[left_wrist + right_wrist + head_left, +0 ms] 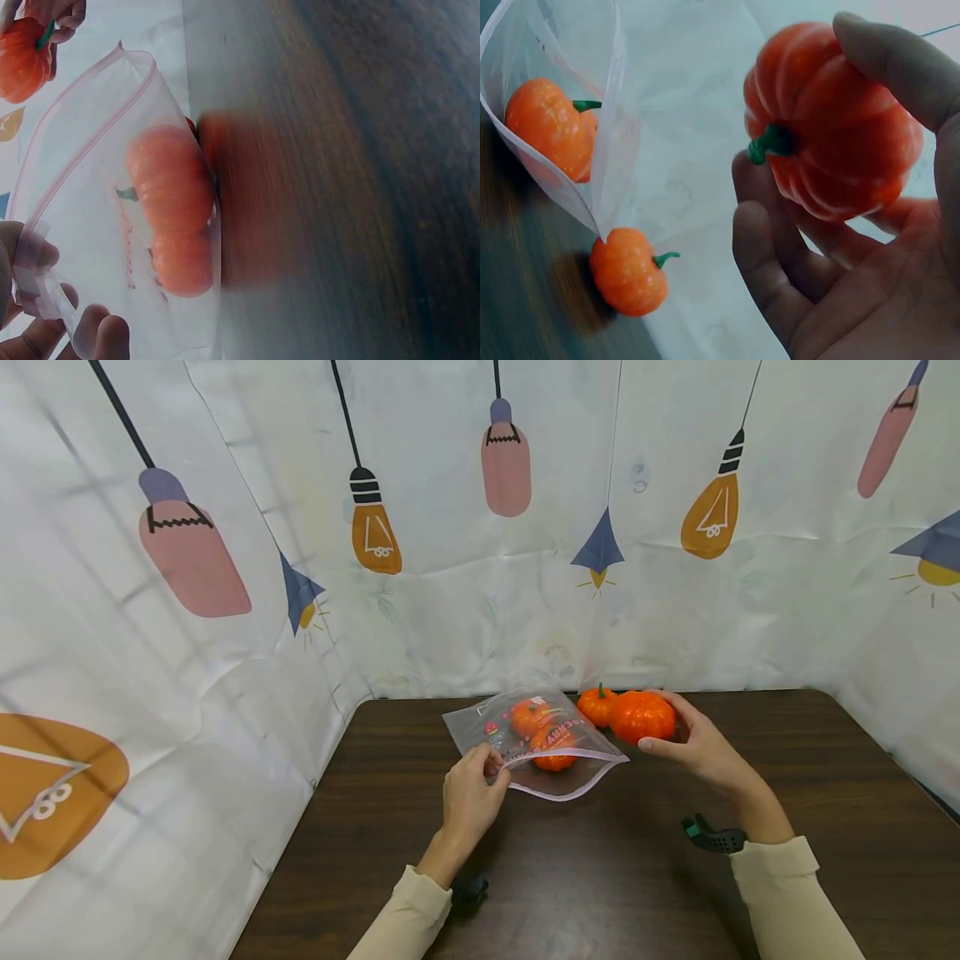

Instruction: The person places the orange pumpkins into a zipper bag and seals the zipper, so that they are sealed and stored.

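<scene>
The right hand (pixel 701 745) grips a large orange pumpkin (pixel 642 717) to the right of the clear bag (pixel 480 720), which opens toward the near side (the left hand (pixel 472 789) pinches its near left corner)

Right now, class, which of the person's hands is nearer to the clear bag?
Left. The left hand pinches the bag at its open edge; the right hand is apart, to its right, holding a pumpkin.
</scene>
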A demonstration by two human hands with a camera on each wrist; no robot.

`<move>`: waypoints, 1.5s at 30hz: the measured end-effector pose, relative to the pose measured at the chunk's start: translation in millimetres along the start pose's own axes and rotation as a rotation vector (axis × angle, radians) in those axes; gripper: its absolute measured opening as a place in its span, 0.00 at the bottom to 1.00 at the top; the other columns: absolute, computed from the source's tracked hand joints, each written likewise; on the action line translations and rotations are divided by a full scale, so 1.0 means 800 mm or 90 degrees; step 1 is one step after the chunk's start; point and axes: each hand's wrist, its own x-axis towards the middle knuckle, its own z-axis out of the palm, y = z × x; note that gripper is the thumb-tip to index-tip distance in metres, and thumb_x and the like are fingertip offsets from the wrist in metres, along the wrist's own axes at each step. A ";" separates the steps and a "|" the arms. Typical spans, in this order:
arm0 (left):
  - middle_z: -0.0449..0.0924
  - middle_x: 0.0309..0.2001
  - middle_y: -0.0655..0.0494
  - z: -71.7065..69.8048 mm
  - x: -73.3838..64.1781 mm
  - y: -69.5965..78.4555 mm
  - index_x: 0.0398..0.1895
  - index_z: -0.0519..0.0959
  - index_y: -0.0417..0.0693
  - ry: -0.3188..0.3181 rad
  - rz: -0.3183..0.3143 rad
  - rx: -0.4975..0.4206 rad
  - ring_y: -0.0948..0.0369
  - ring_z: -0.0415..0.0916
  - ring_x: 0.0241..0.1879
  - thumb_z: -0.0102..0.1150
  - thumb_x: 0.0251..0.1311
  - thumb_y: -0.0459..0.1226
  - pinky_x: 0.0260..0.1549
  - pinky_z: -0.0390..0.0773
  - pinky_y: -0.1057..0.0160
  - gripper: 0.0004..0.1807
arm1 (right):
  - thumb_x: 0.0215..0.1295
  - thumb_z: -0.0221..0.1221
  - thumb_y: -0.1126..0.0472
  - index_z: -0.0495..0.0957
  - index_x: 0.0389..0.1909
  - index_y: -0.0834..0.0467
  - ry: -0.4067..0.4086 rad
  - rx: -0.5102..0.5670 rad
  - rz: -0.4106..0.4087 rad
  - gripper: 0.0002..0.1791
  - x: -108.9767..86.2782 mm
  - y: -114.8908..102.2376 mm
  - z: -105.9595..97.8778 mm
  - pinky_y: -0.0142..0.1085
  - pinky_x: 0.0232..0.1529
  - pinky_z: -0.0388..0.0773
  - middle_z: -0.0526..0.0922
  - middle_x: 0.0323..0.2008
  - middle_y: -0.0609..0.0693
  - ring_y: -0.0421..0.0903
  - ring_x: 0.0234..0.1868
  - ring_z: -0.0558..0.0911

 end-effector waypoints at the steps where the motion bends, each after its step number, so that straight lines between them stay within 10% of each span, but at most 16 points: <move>1: 0.81 0.27 0.57 0.000 0.000 0.000 0.30 0.78 0.51 0.001 0.001 0.001 0.61 0.78 0.25 0.69 0.52 0.35 0.28 0.73 0.63 0.07 | 0.69 0.62 0.65 0.58 0.76 0.53 -0.011 0.005 -0.005 0.37 0.000 0.000 0.001 0.32 0.52 0.82 0.71 0.62 0.48 0.42 0.55 0.78; 19: 0.80 0.26 0.59 -0.002 0.001 -0.001 0.30 0.78 0.51 0.002 0.002 0.004 0.62 0.77 0.24 0.68 0.53 0.36 0.27 0.71 0.65 0.06 | 0.66 0.62 0.69 0.58 0.75 0.59 -0.189 0.045 -0.066 0.39 0.005 0.000 0.020 0.39 0.52 0.84 0.74 0.62 0.50 0.48 0.55 0.80; 37: 0.79 0.26 0.59 -0.002 0.002 -0.001 0.29 0.78 0.53 0.007 0.007 0.004 0.66 0.73 0.24 0.68 0.54 0.36 0.26 0.71 0.66 0.06 | 0.64 0.67 0.60 0.59 0.77 0.56 -0.371 0.000 0.010 0.42 0.007 0.003 0.060 0.40 0.58 0.79 0.71 0.67 0.58 0.47 0.60 0.78; 45: 0.79 0.26 0.61 -0.001 0.000 0.001 0.29 0.78 0.53 0.015 0.017 0.005 0.65 0.76 0.25 0.68 0.54 0.36 0.27 0.73 0.66 0.07 | 0.66 0.67 0.54 0.57 0.78 0.51 -0.335 -0.069 0.041 0.43 0.016 0.016 0.091 0.45 0.60 0.76 0.69 0.70 0.51 0.52 0.62 0.75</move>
